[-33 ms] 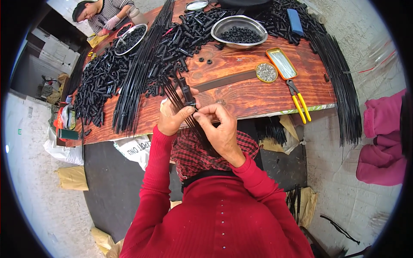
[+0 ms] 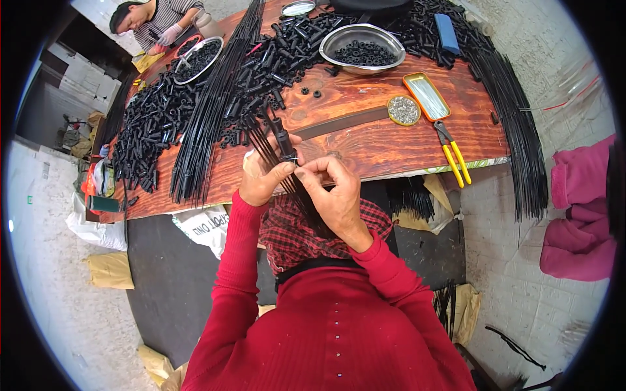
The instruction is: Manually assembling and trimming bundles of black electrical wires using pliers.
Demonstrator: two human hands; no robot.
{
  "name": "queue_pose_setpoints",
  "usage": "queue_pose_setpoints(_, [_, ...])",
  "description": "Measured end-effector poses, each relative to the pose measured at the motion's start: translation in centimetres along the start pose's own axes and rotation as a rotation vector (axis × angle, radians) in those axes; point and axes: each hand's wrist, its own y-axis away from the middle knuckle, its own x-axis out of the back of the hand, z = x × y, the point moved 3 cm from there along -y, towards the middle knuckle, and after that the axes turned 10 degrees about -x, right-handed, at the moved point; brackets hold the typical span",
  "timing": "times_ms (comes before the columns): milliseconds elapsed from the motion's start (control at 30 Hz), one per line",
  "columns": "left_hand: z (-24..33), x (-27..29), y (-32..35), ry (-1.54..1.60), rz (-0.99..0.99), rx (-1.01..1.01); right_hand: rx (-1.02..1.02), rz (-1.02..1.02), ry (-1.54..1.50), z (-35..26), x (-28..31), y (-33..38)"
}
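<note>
My left hand point(image 2: 262, 178) is closed around a bundle of thin black rods point(image 2: 301, 203) that look like umbrella ribs. A black ribbed plastic tube point(image 2: 283, 139) stands up from the same grip, its collar at my fingertips. The rods slant from the upper left down towards my lap. Beside that collar, my right hand point(image 2: 334, 195) holds thumb and forefinger pinched together. A short pale wire point(image 2: 295, 158) shows between the two hands. Its lower end meets the right fingertips, which partly hide it.
Black plastic tubes point(image 2: 140, 140) heap across the wooden table point(image 2: 365, 146). Long black rods point(image 2: 207, 124) lie over them. A metal bowl point(image 2: 362, 66) holds black rings. Rightward are a tin of small metal pieces point(image 2: 403, 110), an orange-rimmed tray point(image 2: 427, 96) and yellow-handled pliers point(image 2: 456, 156). A co-worker point(image 2: 160, 26) sits far left.
My right fingertips have shifted very slightly up and right beside the collar. My left hand keeps its hold. The co-worker's hands have moved a little, with a dark piece now showing there.
</note>
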Motion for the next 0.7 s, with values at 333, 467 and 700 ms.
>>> queue_pose_setpoints(333, [-0.4,0.1,0.2,-0.017,0.003,0.013,-0.306,-0.173,-0.490,-0.1,0.5,-0.3])
queue_pose_setpoints(467, [-0.7,0.3,0.4,-0.024,0.014,-0.014,-0.387,-0.256,-0.605,1.1,0.3,-0.3])
queue_pose_setpoints(700, [-0.7,0.3,0.6,0.041,0.055,-0.002,-0.411,-0.296,-0.723,2.6,-0.5,-0.1])
